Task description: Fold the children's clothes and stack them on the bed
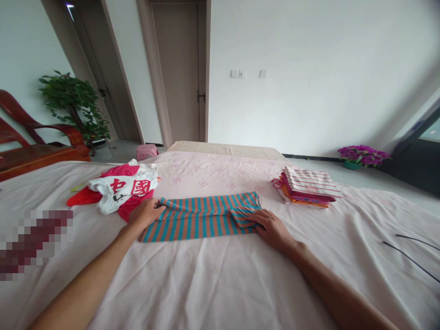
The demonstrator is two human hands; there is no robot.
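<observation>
A blue-and-brown striped shirt lies folded into a wide strip on the bed sheet in front of me. At its left end, my left hand pinches the far corner between thumb and fingers. On the right, a sleeve is folded inward over the strip. The fingers of my right hand lie stretched over that sleeve's outer end; its thumb is partly hidden. Left of the shirt, a loose heap of red and white clothes touches or nearly touches my left hand.
A stack of folded clothes, striped white on top, stands to the right on the pale sheet. Dark cords lie at the right edge. Beyond are a pink stool, a wooden chair, a plant and purple flowers.
</observation>
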